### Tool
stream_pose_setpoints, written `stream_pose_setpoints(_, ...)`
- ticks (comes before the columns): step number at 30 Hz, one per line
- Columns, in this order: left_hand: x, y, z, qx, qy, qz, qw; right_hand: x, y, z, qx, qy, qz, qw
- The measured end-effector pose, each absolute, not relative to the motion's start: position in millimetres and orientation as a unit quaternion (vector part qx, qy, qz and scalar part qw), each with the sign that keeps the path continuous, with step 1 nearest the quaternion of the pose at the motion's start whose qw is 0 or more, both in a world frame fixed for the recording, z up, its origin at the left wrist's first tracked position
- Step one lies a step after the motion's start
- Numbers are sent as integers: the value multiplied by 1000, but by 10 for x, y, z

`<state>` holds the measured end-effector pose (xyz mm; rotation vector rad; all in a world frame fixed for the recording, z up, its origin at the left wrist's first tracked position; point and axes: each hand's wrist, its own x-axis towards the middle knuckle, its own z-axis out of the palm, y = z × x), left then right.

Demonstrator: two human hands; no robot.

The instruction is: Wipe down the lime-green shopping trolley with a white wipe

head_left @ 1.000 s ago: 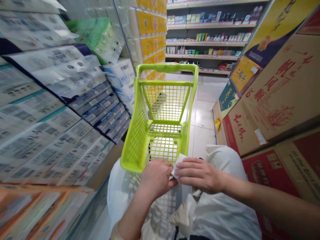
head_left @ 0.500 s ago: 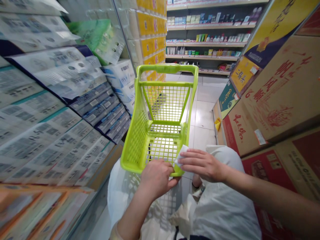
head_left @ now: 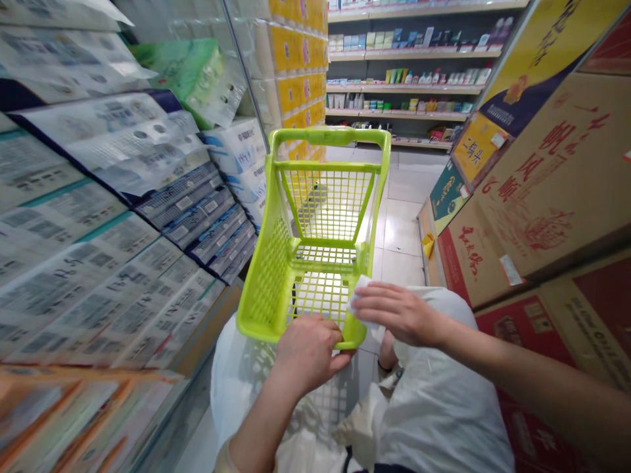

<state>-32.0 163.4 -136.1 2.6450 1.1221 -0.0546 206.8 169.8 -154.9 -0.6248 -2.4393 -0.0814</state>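
Note:
A lime-green plastic shopping cart (head_left: 280, 328) stands in front of me, its lattice basket facing me and its handle on the far side. My left hand (head_left: 310, 348) is closed around the basket's near rim, right of its middle. At the near right corner my right hand (head_left: 394, 312) presses a white wipe (head_left: 361, 295) against the outer side of the rim, fingers held together over it. Part of the wipe is hidden beneath those fingers. Through the lattice the pale floor shows.
Stacked tissue packs (head_left: 162, 164) line the left side close by. Cardboard cartons (head_left: 542, 184) are piled on the right. Yellow paper-roll packs (head_left: 296, 72) rise behind the cart. Shelves of bottles and boxes (head_left: 414, 85) stand at the back, across a tiled floor (head_left: 401, 223).
My right hand has slid the wipe slightly forward and up along the cart's right rim. My left hand keeps its grip, and the cart stays in nearly the same place.

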Motion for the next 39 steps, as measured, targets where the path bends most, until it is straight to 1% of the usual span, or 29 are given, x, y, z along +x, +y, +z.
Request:
stream_pose_setpoints(3,-319,1632,-1369,913,386,-13,135,2191,1986,-1522,-329,-870,-50,365)
stream_pose_setpoints(5,-323,1627,-1378,912,386,-7,137,2178,2017,-1520,-348,-857,-53,376)
stream_pose_setpoints(7,-332,1622,-1385,912,386,-4,136,2088,1875,-1536,-320,-875,-52,361)
stream_pose_setpoints(11,-351,1620,-1391,912,388,-9,136,1946,1509,-1568,-222,-930,-13,294)
stream_pose_setpoints(13,-354,1624,-1393,914,383,-10,136,1996,1530,-1565,-218,-932,-15,291)
stream_pose_setpoints(18,-349,1631,-1414,916,378,-2,133,2239,1954,-1546,-349,-851,-37,390)
stream_pose_setpoints(20,-353,1627,-1424,917,376,5,131,2216,1953,-1560,-360,-841,-35,401)
stream_pose_setpoints(22,-363,1621,-1428,918,374,6,131,2115,1788,-1594,-323,-864,-28,384)
stream_pose_setpoints(25,-381,1617,-1422,917,377,3,134,1964,1476,-1641,-232,-914,1,333)
stream_pose_setpoints(27,-389,1618,-1418,917,376,4,134,1955,1422,-1645,-200,-930,6,309)
stream_pose_setpoints(29,-394,1619,-1422,920,369,6,134,2036,1544,-1626,-224,-920,-9,321)
stream_pose_setpoints(32,-397,1616,-1448,922,363,13,134,2201,1855,-1578,-324,-862,-29,389)
stream_pose_setpoints(34,-396,1609,-1467,921,368,20,131,2232,1944,-1557,-357,-839,-34,409)
stream_pose_setpoints(36,-396,1602,-1477,921,368,23,127,2170,1854,-1559,-333,-856,-32,394)
stream_pose_setpoints(39,-401,1598,-1469,923,365,23,121,2009,1552,-1586,-238,-914,-2,329)
